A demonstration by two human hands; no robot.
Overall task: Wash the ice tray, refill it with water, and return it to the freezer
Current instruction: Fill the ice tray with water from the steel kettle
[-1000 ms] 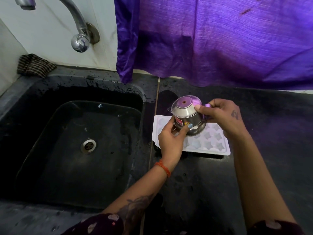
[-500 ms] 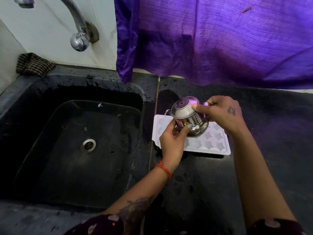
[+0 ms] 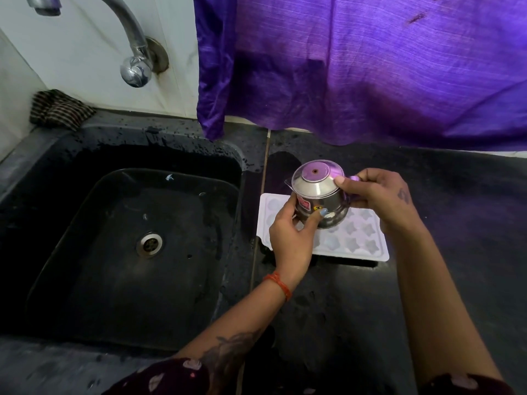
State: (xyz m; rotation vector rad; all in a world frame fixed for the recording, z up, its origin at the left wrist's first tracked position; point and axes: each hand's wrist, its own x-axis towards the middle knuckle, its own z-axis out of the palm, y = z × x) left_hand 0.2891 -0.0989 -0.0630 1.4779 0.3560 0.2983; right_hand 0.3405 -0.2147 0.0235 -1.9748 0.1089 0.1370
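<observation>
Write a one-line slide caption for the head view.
Both hands, left and right, hold a steel pot above the white ice tray beside the sink.

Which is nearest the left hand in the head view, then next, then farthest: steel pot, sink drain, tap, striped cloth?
1. Steel pot: gripped by the left hand, above the ice tray.
2. Sink drain: to its left, in the basin.
3. Tap: up on the wall.
4. Striped cloth: far left corner.
</observation>
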